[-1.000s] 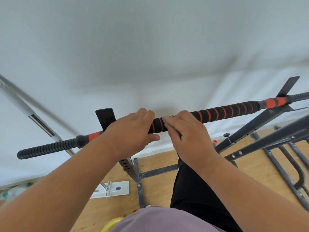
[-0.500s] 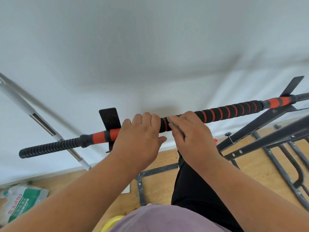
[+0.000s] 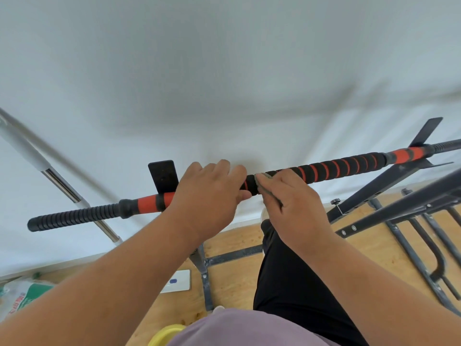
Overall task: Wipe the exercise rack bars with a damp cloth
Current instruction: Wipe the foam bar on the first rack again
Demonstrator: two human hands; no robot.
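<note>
Your left hand (image 3: 209, 196) curls its fingers over the bar (image 3: 331, 169), which runs left to right in front of you. Your right hand (image 3: 289, 203) pinches the cloth (image 3: 268, 187) (thin, grey) around it. The unwiped striped part lies to the right, nearer that hand.
</note>
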